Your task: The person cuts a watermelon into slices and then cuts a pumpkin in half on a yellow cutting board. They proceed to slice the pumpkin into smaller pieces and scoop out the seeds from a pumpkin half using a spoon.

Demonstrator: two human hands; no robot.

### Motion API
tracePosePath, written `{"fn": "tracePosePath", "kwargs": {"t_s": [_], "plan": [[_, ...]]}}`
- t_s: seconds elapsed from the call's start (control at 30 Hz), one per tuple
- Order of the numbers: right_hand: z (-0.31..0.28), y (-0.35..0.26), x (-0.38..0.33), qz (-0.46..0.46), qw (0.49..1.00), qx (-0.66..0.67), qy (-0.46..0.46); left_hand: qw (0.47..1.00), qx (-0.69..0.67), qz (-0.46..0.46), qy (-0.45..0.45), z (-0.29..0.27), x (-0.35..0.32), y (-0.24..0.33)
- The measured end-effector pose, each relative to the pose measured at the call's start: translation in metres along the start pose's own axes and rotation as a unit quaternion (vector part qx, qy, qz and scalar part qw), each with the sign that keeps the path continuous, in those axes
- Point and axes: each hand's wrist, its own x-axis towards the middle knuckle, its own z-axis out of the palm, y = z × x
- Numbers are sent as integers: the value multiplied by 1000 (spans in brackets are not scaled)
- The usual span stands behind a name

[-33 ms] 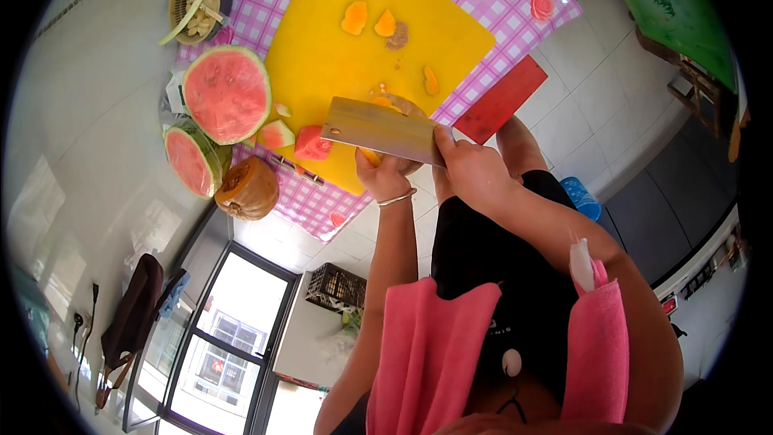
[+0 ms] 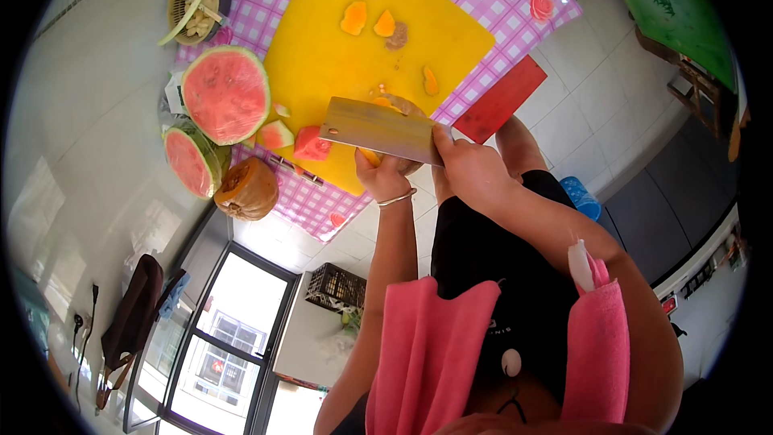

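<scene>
A broad cleaver [image 2: 378,130] lies nearly level, its handle inside my right hand [image 2: 479,171], whose fingers are wrapped around it. Beneath the blade is a piece of pumpkin [image 2: 411,107] with tan peel and orange flesh, mostly hidden by the metal. My left hand [image 2: 384,177] grips that piece from the near side, thumb and fingers closed on it. Both hands are at the near edge of the yellow cutting board [image 2: 322,60]. Small orange pumpkin chunks [image 2: 353,18] and a scrap of peel [image 2: 397,36] rest farther up the board.
Left of the board sit two cut watermelon pieces [image 2: 225,90] under film, a hollowed pumpkin [image 2: 248,189] and a basket [image 2: 179,8] of pale garlic-like pieces. Watermelon chunks [image 2: 312,143] lie at the board's left edge. A checked tablecloth [image 2: 515,0] covers the table; a red stool [image 2: 503,101] stands right.
</scene>
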Motion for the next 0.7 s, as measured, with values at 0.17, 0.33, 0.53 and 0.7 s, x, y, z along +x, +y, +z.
{"fn": "tracePosePath", "kwargs": {"t_s": [0.17, 0.33, 0.53, 0.7], "plan": [[-4, -7, 30, 20, 999, 0, -42, 999, 29, 42, 5, 0, 0, -10], [-6, -14, 38, 23, 997, -10, -68, 1000, 22, 19, 5, -7, 5, -10], [-16, -10, 50, 22, 994, -24, -105, 997, -61, -17, 33, -5, 13, -12], [-22, -13, 64, 14, 991, -46, -127, 981, -153, -115, 31, -17, 31, -6]]}}
